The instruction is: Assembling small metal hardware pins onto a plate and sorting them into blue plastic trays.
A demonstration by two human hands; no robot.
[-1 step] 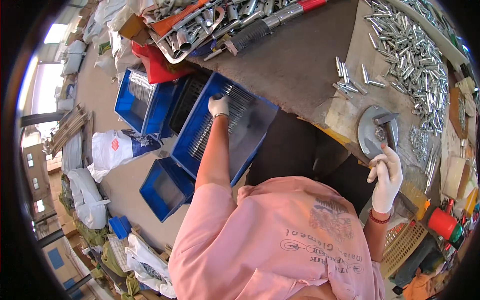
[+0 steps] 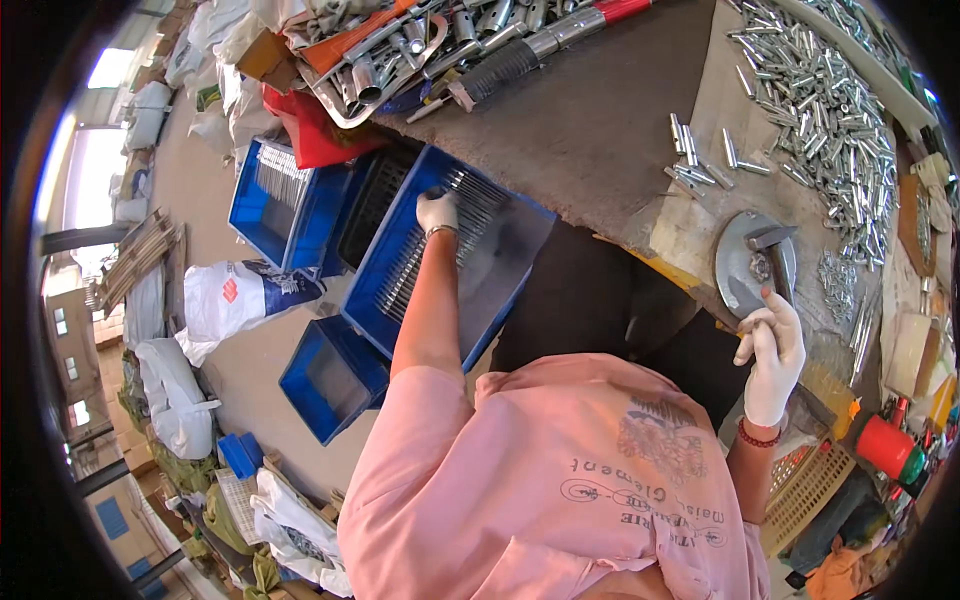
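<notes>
My left hand point(image 2: 437, 211), in a white glove with darkened fingertips, reaches into a large blue bin point(image 2: 548, 218). A long row of slim metal rods point(image 2: 402, 275) lies side by side in it. The fingers are bent down among the rods, closed; what they grip is hidden. My right hand point(image 2: 773, 358), also white-gloved, hovers by the workbench edge with the index finger stretched out and the other fingers partly bent. Nothing shows in it. Just beyond it is a round metal dish point(image 2: 735, 262) with a dark metal piece point(image 2: 772, 238) across it.
A heap of short metal tubes point(image 2: 825, 130) covers the bench's right side, with a few loose tubes point(image 2: 686, 140) nearer. Metal tools and fittings point(image 2: 410, 45) lie at the bench's far left. Smaller blue bins point(image 2: 330, 375) and white sacks point(image 2: 222, 300) stand on the floor at left.
</notes>
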